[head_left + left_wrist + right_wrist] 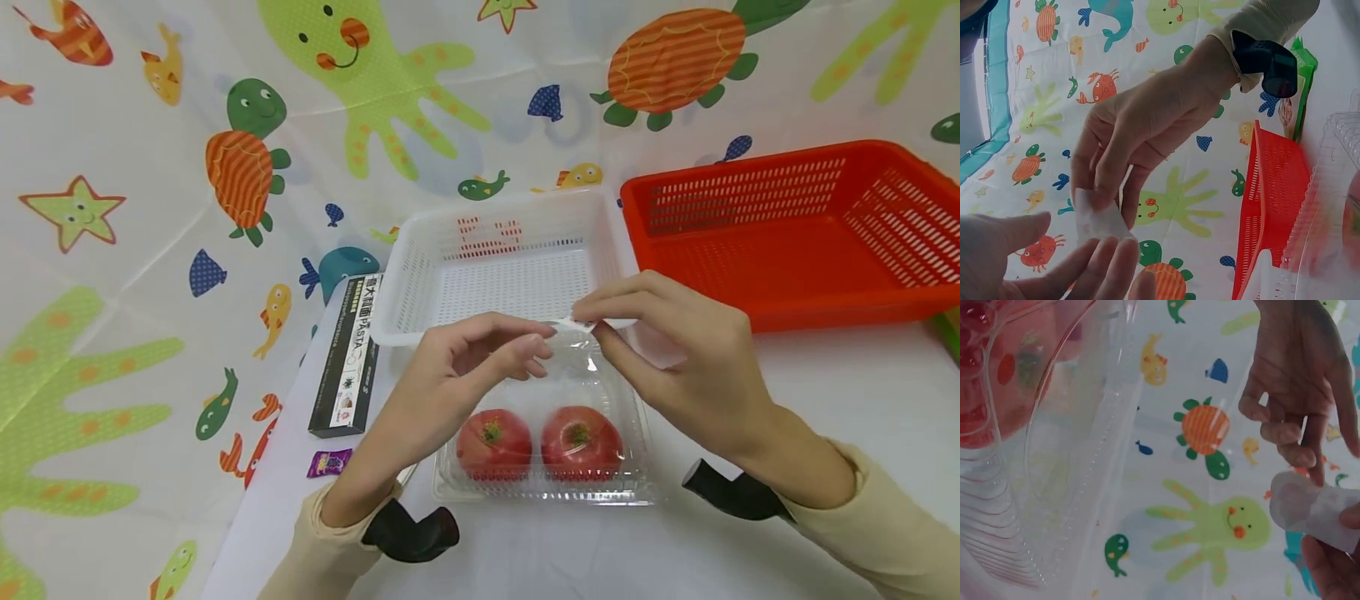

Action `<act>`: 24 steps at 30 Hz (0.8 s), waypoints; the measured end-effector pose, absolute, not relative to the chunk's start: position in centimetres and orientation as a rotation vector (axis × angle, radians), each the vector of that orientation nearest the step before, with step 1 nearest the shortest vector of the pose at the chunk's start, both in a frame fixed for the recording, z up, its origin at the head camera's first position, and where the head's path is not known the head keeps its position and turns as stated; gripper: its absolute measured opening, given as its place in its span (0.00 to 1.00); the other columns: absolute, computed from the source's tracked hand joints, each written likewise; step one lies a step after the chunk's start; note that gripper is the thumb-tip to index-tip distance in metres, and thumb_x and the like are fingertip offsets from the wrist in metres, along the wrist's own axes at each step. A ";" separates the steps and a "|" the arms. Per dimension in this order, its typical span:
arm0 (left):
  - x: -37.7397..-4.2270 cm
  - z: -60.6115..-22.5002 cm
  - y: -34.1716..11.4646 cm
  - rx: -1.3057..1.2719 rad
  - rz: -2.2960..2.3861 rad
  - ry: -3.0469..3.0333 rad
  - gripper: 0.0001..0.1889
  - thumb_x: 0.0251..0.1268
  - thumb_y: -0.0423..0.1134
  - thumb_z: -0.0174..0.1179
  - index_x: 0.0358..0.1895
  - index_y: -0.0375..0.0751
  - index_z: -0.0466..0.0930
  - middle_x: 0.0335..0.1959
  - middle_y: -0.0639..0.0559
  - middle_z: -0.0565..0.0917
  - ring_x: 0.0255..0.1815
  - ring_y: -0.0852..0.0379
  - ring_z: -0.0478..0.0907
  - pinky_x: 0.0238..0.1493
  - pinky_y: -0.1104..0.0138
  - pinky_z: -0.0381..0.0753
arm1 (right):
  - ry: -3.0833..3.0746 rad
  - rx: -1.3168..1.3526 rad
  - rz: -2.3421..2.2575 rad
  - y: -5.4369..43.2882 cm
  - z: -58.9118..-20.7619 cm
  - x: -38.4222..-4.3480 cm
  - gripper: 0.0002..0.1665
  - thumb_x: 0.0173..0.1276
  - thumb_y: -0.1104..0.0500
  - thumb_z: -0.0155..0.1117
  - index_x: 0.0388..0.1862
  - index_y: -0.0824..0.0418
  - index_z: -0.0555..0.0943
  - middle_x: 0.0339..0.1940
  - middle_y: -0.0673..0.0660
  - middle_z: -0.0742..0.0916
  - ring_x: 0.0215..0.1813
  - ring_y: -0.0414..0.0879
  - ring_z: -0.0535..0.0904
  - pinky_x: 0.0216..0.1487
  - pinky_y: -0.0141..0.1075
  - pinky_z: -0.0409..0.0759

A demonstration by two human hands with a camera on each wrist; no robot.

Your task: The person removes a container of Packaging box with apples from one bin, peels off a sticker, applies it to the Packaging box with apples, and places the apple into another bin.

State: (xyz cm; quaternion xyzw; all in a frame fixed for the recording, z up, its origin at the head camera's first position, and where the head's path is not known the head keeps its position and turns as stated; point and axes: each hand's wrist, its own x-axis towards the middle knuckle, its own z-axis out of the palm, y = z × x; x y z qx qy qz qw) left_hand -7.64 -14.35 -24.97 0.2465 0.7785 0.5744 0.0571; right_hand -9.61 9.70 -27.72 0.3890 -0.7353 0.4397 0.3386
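Between the thumb and fingers of my right hand (682,358) I pinch a small white label (1307,506), rounded at one end. My left hand (450,383) reaches toward it with its fingers loosely bent, fingertips right at the label's edge in the left wrist view. Both hands are over a clear plastic clamshell box (637,492), near its far side. Two red tomatoes (493,446) sit side by side inside the box.
Behind the box stands a white basket (397,283), with a red basket (750,312) to its right. On the left lie a black pasta box (345,358) and a small purple packet (328,463). A patterned cloth (150,250) hangs behind the table.
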 end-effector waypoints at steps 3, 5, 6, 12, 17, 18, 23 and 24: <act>-8.4 -25.2 -13.9 0.692 1.830 2.350 0.12 0.80 0.35 0.57 0.56 0.32 0.84 0.48 0.44 0.88 0.46 0.49 0.88 0.52 0.56 0.88 | -1.832 1.060 1.058 9.1 -27.9 -9.3 0.23 0.82 0.48 0.59 0.44 0.66 0.89 0.43 0.56 0.91 0.46 0.47 0.89 0.58 0.26 0.80; -8.8 -25.4 -13.7 0.669 1.856 2.357 0.11 0.79 0.35 0.58 0.54 0.32 0.84 0.48 0.44 0.88 0.46 0.48 0.88 0.51 0.56 0.88 | -1.780 1.093 0.993 8.7 -28.1 -9.2 0.22 0.82 0.50 0.59 0.44 0.67 0.89 0.43 0.57 0.91 0.45 0.49 0.90 0.58 0.27 0.80; -8.9 -25.5 -13.7 0.657 1.867 2.361 0.11 0.79 0.35 0.58 0.53 0.32 0.84 0.47 0.43 0.88 0.46 0.48 0.88 0.50 0.55 0.88 | -1.764 1.113 0.961 8.6 -28.1 -9.1 0.21 0.83 0.51 0.59 0.44 0.67 0.89 0.43 0.58 0.91 0.45 0.50 0.90 0.58 0.28 0.80; -9.7 -26.1 -13.4 0.615 1.938 2.378 0.09 0.76 0.33 0.60 0.50 0.30 0.84 0.44 0.41 0.87 0.42 0.44 0.87 0.49 0.54 0.88 | -1.798 1.223 0.868 8.4 -28.8 -9.2 0.20 0.84 0.52 0.56 0.50 0.66 0.87 0.49 0.59 0.89 0.49 0.52 0.88 0.57 0.35 0.83; -10.1 -26.4 -13.5 0.605 1.942 2.422 0.08 0.76 0.33 0.61 0.48 0.30 0.83 0.42 0.42 0.85 0.43 0.44 0.85 0.53 0.58 0.86 | -1.893 1.247 0.960 8.5 -29.0 -9.3 0.24 0.83 0.47 0.55 0.53 0.66 0.86 0.52 0.60 0.88 0.53 0.53 0.87 0.62 0.33 0.79; -10.2 -26.4 -13.6 0.607 1.928 2.441 0.08 0.76 0.33 0.61 0.48 0.31 0.83 0.42 0.43 0.85 0.44 0.44 0.84 0.54 0.59 0.85 | -1.895 1.233 0.980 8.5 -29.0 -9.4 0.25 0.82 0.46 0.56 0.53 0.66 0.87 0.52 0.60 0.88 0.53 0.53 0.87 0.62 0.31 0.79; -10.1 -26.7 -14.0 0.680 1.869 2.483 0.06 0.74 0.31 0.62 0.47 0.32 0.84 0.42 0.45 0.84 0.49 0.50 0.83 0.60 0.59 0.81 | -1.930 1.090 1.148 8.6 -28.8 -9.5 0.22 0.77 0.50 0.68 0.56 0.68 0.85 0.53 0.61 0.86 0.55 0.52 0.84 0.63 0.27 0.78; -10.1 -26.7 -14.1 0.703 1.860 2.483 0.05 0.74 0.30 0.62 0.47 0.32 0.84 0.42 0.45 0.84 0.49 0.50 0.83 0.60 0.58 0.81 | -1.954 1.056 1.192 8.6 -28.7 -9.5 0.22 0.73 0.55 0.72 0.58 0.67 0.84 0.54 0.61 0.86 0.56 0.51 0.84 0.62 0.27 0.78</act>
